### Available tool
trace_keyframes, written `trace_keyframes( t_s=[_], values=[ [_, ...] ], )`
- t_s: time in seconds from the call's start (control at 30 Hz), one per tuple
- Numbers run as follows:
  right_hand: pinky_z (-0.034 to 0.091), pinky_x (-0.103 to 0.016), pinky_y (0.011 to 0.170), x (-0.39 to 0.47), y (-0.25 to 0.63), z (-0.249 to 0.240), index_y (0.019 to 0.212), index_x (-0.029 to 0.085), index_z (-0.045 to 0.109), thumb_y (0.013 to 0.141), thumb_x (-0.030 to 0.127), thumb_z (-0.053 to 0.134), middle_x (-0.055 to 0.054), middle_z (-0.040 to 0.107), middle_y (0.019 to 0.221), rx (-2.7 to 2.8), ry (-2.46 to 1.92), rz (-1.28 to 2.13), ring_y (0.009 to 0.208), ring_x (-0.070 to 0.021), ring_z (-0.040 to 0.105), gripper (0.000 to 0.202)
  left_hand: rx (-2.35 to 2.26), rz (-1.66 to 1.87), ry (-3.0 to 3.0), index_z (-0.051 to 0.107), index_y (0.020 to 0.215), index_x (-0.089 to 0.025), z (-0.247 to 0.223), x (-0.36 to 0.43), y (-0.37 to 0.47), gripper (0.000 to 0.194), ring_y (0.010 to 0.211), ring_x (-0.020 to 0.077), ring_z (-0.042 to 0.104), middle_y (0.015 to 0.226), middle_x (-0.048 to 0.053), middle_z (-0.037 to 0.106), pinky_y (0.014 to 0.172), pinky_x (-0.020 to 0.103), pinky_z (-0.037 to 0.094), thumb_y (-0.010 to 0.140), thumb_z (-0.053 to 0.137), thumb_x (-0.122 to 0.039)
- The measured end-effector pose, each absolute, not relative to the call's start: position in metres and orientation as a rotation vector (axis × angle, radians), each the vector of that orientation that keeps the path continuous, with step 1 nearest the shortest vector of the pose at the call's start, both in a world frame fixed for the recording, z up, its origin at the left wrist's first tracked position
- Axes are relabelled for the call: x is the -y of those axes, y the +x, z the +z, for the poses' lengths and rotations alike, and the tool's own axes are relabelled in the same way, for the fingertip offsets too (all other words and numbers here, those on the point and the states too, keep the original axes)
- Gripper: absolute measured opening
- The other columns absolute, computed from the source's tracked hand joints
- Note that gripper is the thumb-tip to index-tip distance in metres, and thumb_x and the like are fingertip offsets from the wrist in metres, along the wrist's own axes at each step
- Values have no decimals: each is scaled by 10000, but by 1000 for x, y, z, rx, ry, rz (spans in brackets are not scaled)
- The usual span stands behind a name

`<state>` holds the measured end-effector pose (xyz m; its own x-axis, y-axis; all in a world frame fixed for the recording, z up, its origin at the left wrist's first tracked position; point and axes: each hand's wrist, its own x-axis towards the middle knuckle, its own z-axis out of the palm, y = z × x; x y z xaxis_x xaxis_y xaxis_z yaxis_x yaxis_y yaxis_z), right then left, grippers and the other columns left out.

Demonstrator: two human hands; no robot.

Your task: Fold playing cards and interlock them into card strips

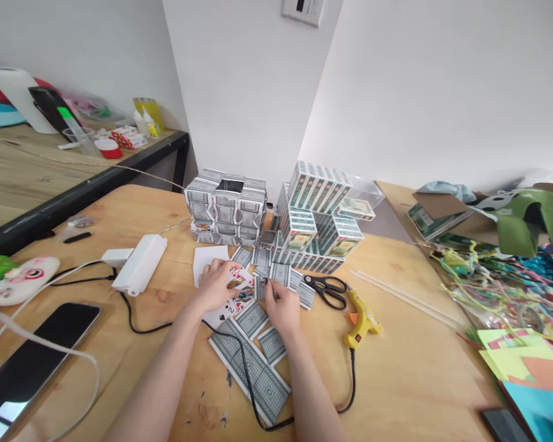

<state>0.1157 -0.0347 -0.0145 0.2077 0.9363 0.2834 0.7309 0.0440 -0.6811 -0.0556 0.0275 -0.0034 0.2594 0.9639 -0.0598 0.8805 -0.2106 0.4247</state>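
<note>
My left hand (219,283) has its fingers curled over a face-up playing card (243,288) with a court figure. Beneath that hand lie a white sheet (208,255) and more face-up cards. My right hand (283,306) is pinched just to the right, above face-down cards; what it holds is too small to make out. Around both hands are scattered playing cards with grey-green patterned backs (252,319). Nearer to me, a long strip of joined cards (258,374) lies at an angle. Behind them stands a box-like structure built of cards (228,212), with a square opening on top.
Stacked card boxes (322,221) rise behind my right hand. Black scissors (328,290) and a yellow glue gun (362,322) lie right, its cord crossing the card strip. Clear sticks (405,298), coloured paper (529,374), a white power adapter (141,264) and a tablet (41,362) flank the workspace.
</note>
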Motion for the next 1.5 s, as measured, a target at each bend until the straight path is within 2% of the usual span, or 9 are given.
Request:
trace_keyframes(
  t_s=[0.13, 0.3, 0.37, 0.53, 0.77, 1.0, 1.17, 1.33, 1.5],
  values=[
    [315, -201, 467, 34, 116, -14, 736, 163, 688, 849, 355, 386, 6, 558, 491, 1434, -1683, 433, 415, -91, 410, 375, -1740, 342, 2160, 544, 1001, -239, -5, -30, -56, 360, 954, 269, 458, 1056, 70, 476, 779, 358, 368, 654, 627, -288],
    [356, -215, 454, 31, 120, -17, 891, 133, 657, 820, 354, 409, -46, 674, 708, 1133, -1621, 517, 442, -103, 450, 339, -1780, 447, 2135, 574, 858, -214, -4, -32, -56, 135, 934, 232, 479, 1000, 58, 511, 805, 342, 365, 740, 534, -267],
    [369, -220, 451, 30, 122, -19, 963, 130, 628, 815, 343, 410, -53, 676, 747, 1054, -1611, 523, 456, -110, 459, 338, -1752, 474, 2124, 581, 880, -230, -2, -32, -57, 168, 953, 231, 475, 1001, 50, 511, 824, 340, 361, 742, 534, -314],
    [402, -231, 486, 30, 123, -20, 1030, 155, 592, 765, 271, 469, -48, 648, 832, 1213, -1573, 498, 461, -97, 436, 314, -1668, 323, 2146, 542, 1052, -317, 4, -30, -63, 541, 1020, 279, 440, 1097, 35, 464, 830, 364, 357, 536, 700, -357],
    [439, -252, 546, 31, 121, -18, 1048, 180, 592, 734, 218, 510, -72, 581, 1016, 1443, -1541, 467, 534, -101, 469, 326, -1719, 288, 2124, 567, 963, -249, 3, -29, -60, 417, 1026, 272, 432, 1102, 49, 457, 845, 350, 343, 565, 671, -317],
    [440, -346, 828, 31, 121, -20, 1095, 229, 582, 603, 355, 720, -75, 552, 1076, 1665, -1573, 401, 973, -237, 525, 526, -1726, 357, 2117, 545, 1051, -266, 2, -31, -58, 490, 1003, 269, 441, 1093, 54, 458, 843, 352, 341, 575, 666, -271],
    [439, -354, 836, 31, 120, -20, 1095, 248, 585, 594, 338, 738, -63, 557, 1063, 1702, -1616, 419, 974, -238, 527, 532, -1723, 396, 2104, 558, 1028, -249, -3, -32, -59, 482, 1014, 276, 434, 1076, 60, 455, 854, 367, 339, 562, 677, -272],
    [439, -347, 841, 31, 119, -19, 1098, 248, 588, 662, 332, 686, -56, 583, 1089, 1720, -1587, 423, 976, -229, 537, 454, -1654, 495, 2148, 604, 871, -231, -10, -34, -58, 253, 1018, 250, 442, 1101, 43, 464, 879, 361, 337, 619, 628, -234],
    [423, -348, 877, 32, 119, -18, 1144, 245, 561, 684, 324, 660, -57, 579, 1124, 1705, -1570, 425, 1015, -228, 531, 477, -1609, 495, 2122, 523, 1088, -238, -6, -33, -57, 514, 1018, 258, 454, 1078, 63, 484, 860, 374, 360, 589, 636, -191]
  ],
)
